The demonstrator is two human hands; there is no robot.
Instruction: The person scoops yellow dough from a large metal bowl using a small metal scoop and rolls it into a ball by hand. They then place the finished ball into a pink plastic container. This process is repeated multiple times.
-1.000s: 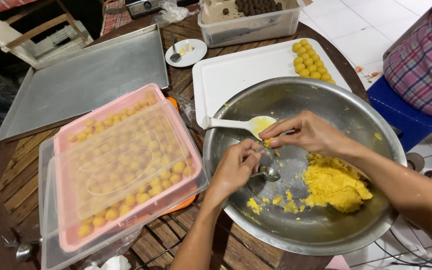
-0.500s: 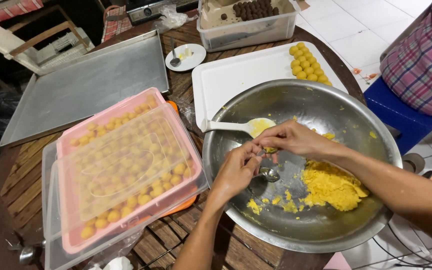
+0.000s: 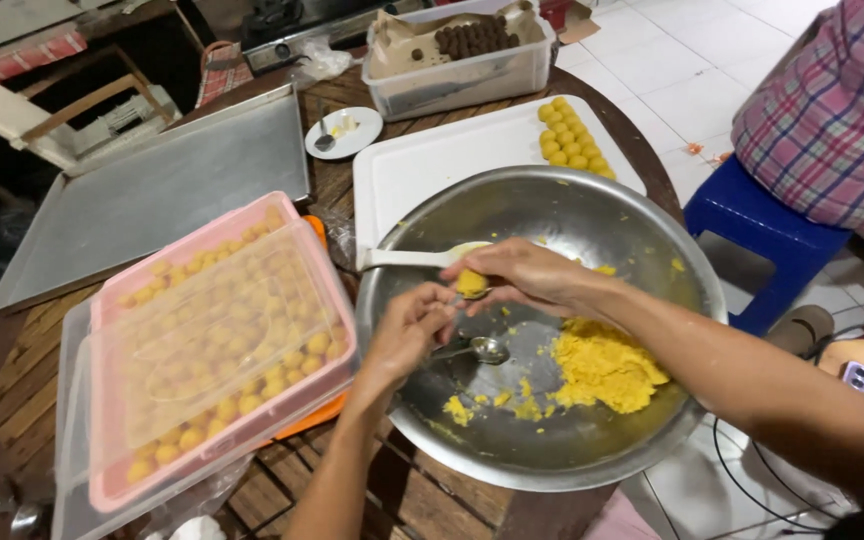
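Both my hands work over a large steel bowl (image 3: 652,240) on a round wooden table. My right hand (image 3: 517,275) pinches a small lump of yellow dough (image 3: 470,283) over a small spoon. My left hand (image 3: 410,330) meets it from below, its fingers on that spoon and the lump. A second metal spoon (image 3: 480,349) lies in the bowl under the hands. A white spoon (image 3: 412,258) rests on the bowl's left rim. A heap of yellow dough (image 3: 604,366) sits in the bowl's right half, with crumbs (image 3: 462,408) at the front.
A pink lidded box of yellow balls (image 3: 214,340) sits left on clear boxes. Behind the bowl a white tray (image 3: 432,165) carries rows of yellow balls (image 3: 572,138). A steel baking sheet (image 3: 152,195), small saucer (image 3: 344,131) and tub of brown balls (image 3: 462,50) stand farther back. A person sits on a blue stool (image 3: 752,235).
My hands have shifted slightly left and up in the bowl, still working the same dough lump. The metal spoon lies beneath them as before.
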